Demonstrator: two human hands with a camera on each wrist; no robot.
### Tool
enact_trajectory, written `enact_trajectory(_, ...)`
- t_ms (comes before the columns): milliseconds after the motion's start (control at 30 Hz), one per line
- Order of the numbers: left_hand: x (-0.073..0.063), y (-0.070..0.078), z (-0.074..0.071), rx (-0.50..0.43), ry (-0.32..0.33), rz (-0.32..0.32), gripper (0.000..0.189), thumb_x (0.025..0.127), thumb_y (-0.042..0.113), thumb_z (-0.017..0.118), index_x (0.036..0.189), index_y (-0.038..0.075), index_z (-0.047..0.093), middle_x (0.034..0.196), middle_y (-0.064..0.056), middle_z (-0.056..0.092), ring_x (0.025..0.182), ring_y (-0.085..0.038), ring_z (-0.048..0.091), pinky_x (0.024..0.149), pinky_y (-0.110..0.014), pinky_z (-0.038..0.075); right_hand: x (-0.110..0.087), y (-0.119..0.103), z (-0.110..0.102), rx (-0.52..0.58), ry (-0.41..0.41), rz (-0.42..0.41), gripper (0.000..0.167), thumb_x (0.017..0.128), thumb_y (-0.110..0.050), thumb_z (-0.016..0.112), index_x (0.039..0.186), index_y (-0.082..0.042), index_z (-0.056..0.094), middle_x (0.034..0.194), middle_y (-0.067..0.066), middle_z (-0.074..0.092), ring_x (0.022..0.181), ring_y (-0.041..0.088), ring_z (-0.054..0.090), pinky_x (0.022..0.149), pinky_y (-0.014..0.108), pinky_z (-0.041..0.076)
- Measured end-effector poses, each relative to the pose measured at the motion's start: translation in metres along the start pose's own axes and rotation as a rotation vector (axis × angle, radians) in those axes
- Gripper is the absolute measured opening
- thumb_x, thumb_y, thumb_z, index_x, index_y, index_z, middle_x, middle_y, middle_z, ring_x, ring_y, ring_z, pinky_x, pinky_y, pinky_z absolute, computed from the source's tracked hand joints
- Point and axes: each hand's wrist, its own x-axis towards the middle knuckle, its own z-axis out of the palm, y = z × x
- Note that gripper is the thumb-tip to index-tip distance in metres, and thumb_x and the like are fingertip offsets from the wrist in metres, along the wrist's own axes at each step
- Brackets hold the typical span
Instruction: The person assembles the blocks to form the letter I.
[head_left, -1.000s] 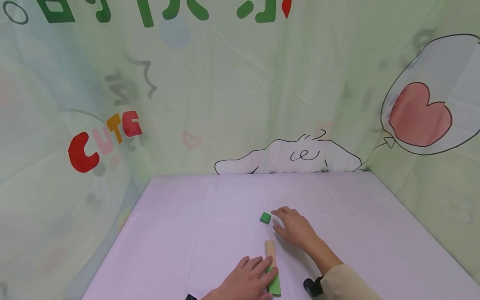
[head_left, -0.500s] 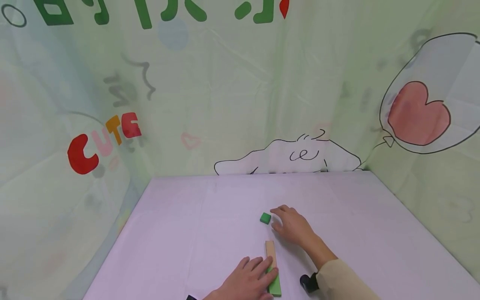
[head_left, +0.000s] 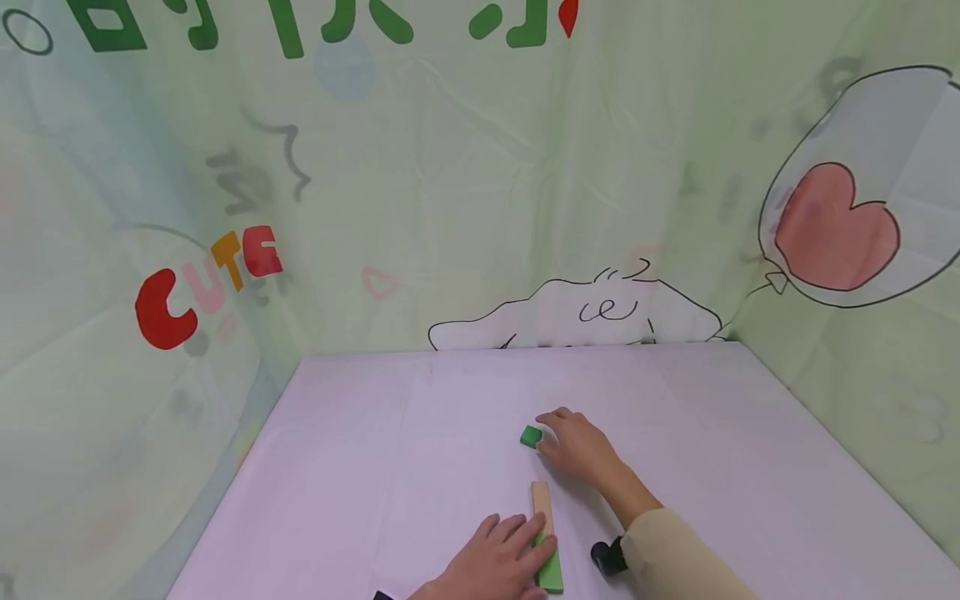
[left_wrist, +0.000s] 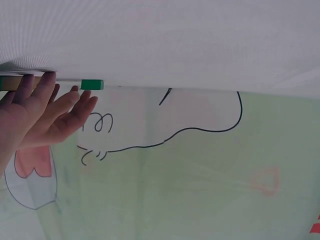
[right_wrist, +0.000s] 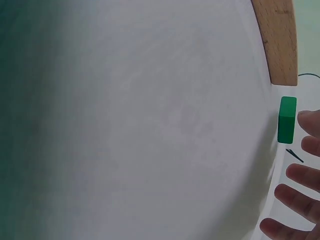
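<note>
A small dark green block [head_left: 531,437] lies on the table, near the middle. My right hand [head_left: 581,450] is just right of it, thumb and fingers apart, with the thumb at its near right side. In the right wrist view, the block [right_wrist: 286,120] stands beside the thumb and spread fingers [right_wrist: 297,200]. Nearer to me, a bare wooden strip [head_left: 539,497] and a light green block [head_left: 551,575] lie end to end. My left hand [head_left: 491,558] rests with extended fingers over where they meet, partly covering both.
The pale lilac tabletop [head_left: 420,467] ends at a printed curtain [head_left: 450,208] behind and on both sides. A black wrist device [head_left: 609,557] sits by my right sleeve [head_left: 675,550].
My right hand has shifted slightly left and forward, bringing its thumb up to the small green block. The left hand, the strip and the blocks stay in place.
</note>
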Motion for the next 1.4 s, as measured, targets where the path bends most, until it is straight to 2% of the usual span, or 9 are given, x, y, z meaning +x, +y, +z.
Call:
enact_trajectory(100,0.0,0.0,0.0,0.003,0.007,0.001,0.055,0.11,0.056,0.029,0.153,0.026,0.047,0.158,-0.002,0.047,0.129,-0.017,0.054,0.097,-0.035,0.051,0.001,-0.001,0.0,0.005,-0.006,-0.006,0.042,0.095,-0.023,0.072,0.134,-0.01,0.067,0.135,0.017,0.064,0.124,0.039,0.062,0.102,0.056,0.052)
enact_trajectory(300,0.001,0.001,0.002,0.046,0.072,0.006,0.052,0.11,0.055,0.031,0.15,0.026,0.05,0.154,-0.002,0.049,0.125,-0.016,0.056,0.093,-0.033,0.051,0.004,-0.002,-0.001,-0.007,-0.011,-0.016,0.04,0.094,-0.023,0.073,0.132,-0.01,0.068,0.132,0.017,0.065,0.121,0.038,0.064,0.099,0.055,0.053)
enact_trajectory(500,0.001,0.001,0.002,0.038,0.061,0.001,0.053,0.11,0.055,0.03,0.15,0.026,0.049,0.155,-0.002,0.048,0.127,-0.017,0.055,0.094,-0.034,0.051,0.009,-0.002,0.003,-0.037,-0.028,-0.015,0.039,0.095,-0.023,0.073,0.131,-0.01,0.069,0.13,0.015,0.066,0.117,0.035,0.065,0.097,0.053,0.055)
enact_trajectory(700,0.002,0.001,0.002,0.046,0.065,-0.003,0.053,0.11,0.055,0.031,0.151,0.025,0.049,0.156,-0.003,0.048,0.127,-0.017,0.055,0.094,-0.034,0.051,0.011,-0.003,0.003,-0.062,-0.022,-0.035,0.036,0.093,-0.022,0.075,0.127,-0.01,0.071,0.119,0.012,0.069,0.107,0.03,0.067,0.092,0.049,0.057)
enact_trajectory(933,0.002,0.002,0.001,0.07,0.08,-0.001,0.052,0.11,0.055,0.032,0.15,0.026,0.049,0.155,-0.002,0.048,0.126,-0.016,0.055,0.092,-0.033,0.05,0.013,-0.004,0.003,-0.042,-0.02,-0.07,0.032,0.093,-0.014,0.073,0.124,-0.005,0.072,0.109,0.01,0.072,0.095,0.023,0.066,0.086,0.044,0.058)
enact_trajectory(1400,0.001,0.003,0.001,0.043,0.041,-0.007,0.054,0.11,0.055,0.029,0.151,0.026,0.048,0.157,-0.002,0.047,0.128,-0.016,0.054,0.094,-0.033,0.05,0.013,-0.005,0.005,-0.033,-0.016,-0.084,0.031,0.095,-0.012,0.072,0.125,-0.005,0.072,0.108,0.008,0.072,0.094,0.02,0.065,0.087,0.042,0.058)
